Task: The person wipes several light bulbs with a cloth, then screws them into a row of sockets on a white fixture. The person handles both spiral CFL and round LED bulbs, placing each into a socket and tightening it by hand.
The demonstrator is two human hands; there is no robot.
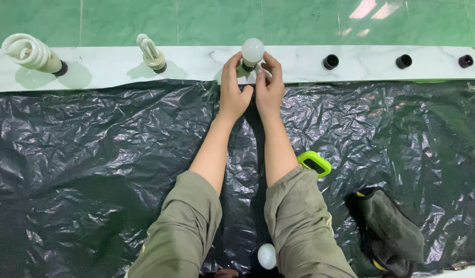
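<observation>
A round white bulb [252, 50] stands in a black socket on a white marble-patterned strip [196, 64] at the far side. My left hand [232, 87] and my right hand [269, 85] both reach to it, fingers wrapped around its base from either side. Both forearms stretch forward over the black plastic sheet [103, 164], sleeves in olive cloth.
A spiral bulb [29, 52] and a tube bulb [151, 52] sit in sockets to the left. Three bare black sockets [330, 62] [403, 61] [465, 61] lie to the right. A green-framed device [314, 163], a dark cloth pouch [389, 231] and a loose white bulb [267, 256] rest on the sheet.
</observation>
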